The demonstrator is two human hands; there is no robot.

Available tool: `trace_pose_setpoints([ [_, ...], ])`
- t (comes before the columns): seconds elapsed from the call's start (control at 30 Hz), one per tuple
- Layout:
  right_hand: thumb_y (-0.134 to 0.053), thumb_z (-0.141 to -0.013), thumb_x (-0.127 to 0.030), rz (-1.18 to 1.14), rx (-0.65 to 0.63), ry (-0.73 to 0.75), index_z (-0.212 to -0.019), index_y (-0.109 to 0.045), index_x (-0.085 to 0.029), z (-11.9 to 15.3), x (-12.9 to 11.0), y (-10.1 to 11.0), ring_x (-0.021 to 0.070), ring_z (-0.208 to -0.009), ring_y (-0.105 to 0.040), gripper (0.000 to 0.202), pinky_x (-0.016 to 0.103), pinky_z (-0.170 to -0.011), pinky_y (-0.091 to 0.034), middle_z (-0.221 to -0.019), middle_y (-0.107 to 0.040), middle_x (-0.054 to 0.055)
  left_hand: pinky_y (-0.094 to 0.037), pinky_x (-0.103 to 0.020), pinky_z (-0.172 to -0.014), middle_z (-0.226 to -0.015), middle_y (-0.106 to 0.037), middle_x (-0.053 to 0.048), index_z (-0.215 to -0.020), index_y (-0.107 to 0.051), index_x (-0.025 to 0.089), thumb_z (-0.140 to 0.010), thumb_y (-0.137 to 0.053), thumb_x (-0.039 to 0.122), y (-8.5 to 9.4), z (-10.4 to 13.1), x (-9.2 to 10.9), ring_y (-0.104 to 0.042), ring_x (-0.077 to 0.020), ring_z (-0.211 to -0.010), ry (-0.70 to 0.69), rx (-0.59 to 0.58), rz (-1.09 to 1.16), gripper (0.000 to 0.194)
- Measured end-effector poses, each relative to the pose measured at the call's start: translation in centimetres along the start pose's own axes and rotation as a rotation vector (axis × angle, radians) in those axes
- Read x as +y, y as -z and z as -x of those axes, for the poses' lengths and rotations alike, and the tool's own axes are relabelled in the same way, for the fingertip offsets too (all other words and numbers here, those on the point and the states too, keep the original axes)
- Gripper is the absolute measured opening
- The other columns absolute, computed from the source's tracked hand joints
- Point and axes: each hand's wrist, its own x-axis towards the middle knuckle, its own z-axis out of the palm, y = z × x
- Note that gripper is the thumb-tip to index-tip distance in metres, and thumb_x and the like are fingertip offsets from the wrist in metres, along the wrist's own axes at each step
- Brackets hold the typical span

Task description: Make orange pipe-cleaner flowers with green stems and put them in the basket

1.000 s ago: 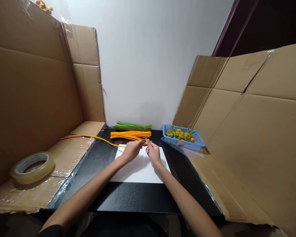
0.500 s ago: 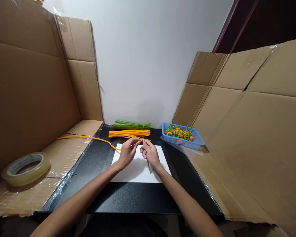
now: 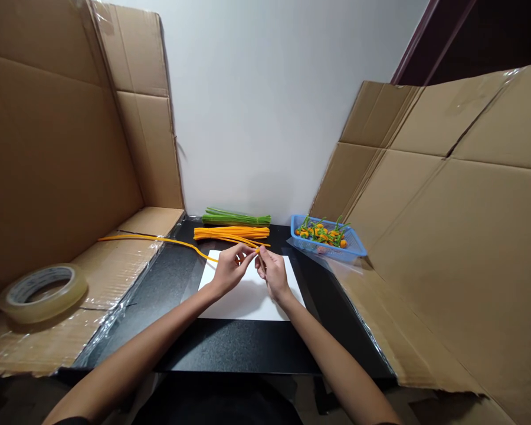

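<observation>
We've got the orange stem (image 3: 183, 242) pinched b/w both hands: L hand (image 3: 232, 268) & R hand (image 3: 273, 273), fingertips nearly meeting over the white sheet (image 3: 248, 304). Its tail runs L across the black tabletop (image 3: 230, 348) onto a cardboard flap (image 3: 97, 283) (tape roll (image 3: 73, 294) there too). Cardboard panels (image 3: 48, 147) either side; pale wall (image 3: 256, 106) behind. Blue basket (image 3: 351, 254) sits back R, nr wall.
</observation>
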Motion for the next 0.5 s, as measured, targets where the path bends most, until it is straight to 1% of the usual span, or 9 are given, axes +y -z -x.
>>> trace_pose_setpoints([
  [0.07, -0.059, -0.086, -0.063, -0.003, 0.023, 0.013, -0.059, -0.053, -0.017, -0.1, -0.2, 0.2, 0.0042, -0.037, -0.031, 0.053, 0.024, -0.039, -0.017, -0.052, -0.046, -0.004, -0.043, -0.020, -0.053, -0.079, -0.071, -0.003, -0.087, -0.070, 0.017, -0.091, -0.065, 0.042, 0.0, 0.0, 0.4, -0.056, -0.0095, -0.060, -0.005, -0.013, 0.004, 0.026],
  [0.17, -0.058, -0.088, -0.060, 0.078, 0.022, 0.069, -0.056, -0.053, -0.017, -0.2, -0.4, 0.6, 0.0050, -0.037, -0.032, 0.054, 0.024, -0.040, -0.019, -0.047, -0.043, -0.004, -0.041, -0.019, -0.053, -0.075, -0.070, -0.002, -0.087, -0.070, 0.017, -0.090, -0.065, 0.041, 0.0, 0.0, 0.8, -0.056, -0.0094, -0.059, 0.025, -0.040, 0.020, 0.025],
  [0.23, -0.057, -0.090, -0.058, 0.125, 0.004, 0.096, -0.056, -0.054, -0.017, -0.3, -0.5, 0.9, 0.0056, -0.038, -0.033, 0.053, 0.024, -0.041, -0.020, -0.047, -0.043, -0.004, -0.040, -0.019, -0.053, -0.074, -0.071, -0.001, -0.085, -0.070, 0.016, -0.090, -0.066, 0.040, 0.3, -0.3, 0.8, -0.055, -0.0092, -0.059, 0.056, -0.067, 0.022, 0.025],
  [0.3, -0.055, -0.091, -0.058, 0.153, -0.047, 0.104, -0.059, -0.057, -0.017, -0.3, -0.7, 1.3, 0.0064, -0.039, -0.033, 0.051, 0.024, -0.041, -0.022, -0.049, -0.045, -0.004, -0.040, -0.020, -0.054, -0.073, -0.071, -0.002, -0.083, -0.070, 0.016, -0.090, -0.066, 0.041, 0.8, -0.7, 0.7, -0.055, -0.0093, -0.059, 0.086, -0.126, 0.038, 0.026],
  [0.33, -0.054, -0.091, -0.058, 0.176, -0.090, 0.109, -0.061, -0.058, -0.017, -0.3, -0.9, 1.6, 0.0068, -0.039, -0.034, 0.051, 0.024, -0.042, -0.023, -0.049, -0.046, -0.004, -0.040, -0.020, -0.055, -0.072, -0.070, -0.002, -0.082, -0.070, 0.015, -0.089, -0.066, 0.042, 1.3, -1.1, 0.5, -0.055, -0.0095, -0.059, 0.100, -0.181, 0.059, 0.028],
  [0.4, -0.052, -0.093, -0.056, 0.275, -0.214, 0.144, -0.060, -0.058, -0.017, -0.4, -1.3, 2.2, 0.0078, -0.041, -0.036, 0.051, 0.024, -0.045, -0.026, -0.049, -0.047, -0.003, -0.040, -0.020, -0.056, -0.071, -0.070, -0.002, -0.081, -0.070, 0.014, -0.088, -0.067, 0.044, 2.3, -1.9, 0.0, -0.056, -0.0103, -0.061, 0.120, -0.340, 0.118, 0.031],
  [0.5, -0.052, -0.095, -0.045, 0.544, -0.460, 0.245, -0.059, -0.062, -0.017, -0.5, -2.0, 3.0, 0.0091, -0.047, -0.043, 0.047, 0.024, -0.052, -0.031, -0.050, -0.052, -0.002, -0.039, -0.021, -0.058, -0.073, -0.071, -0.004, -0.080, -0.073, 0.013, -0.085, -0.070, 0.043, 3.8, -3.0, -0.7, -0.058, -0.0115, -0.064, 0.090, -0.590, 0.113, 0.030],
])
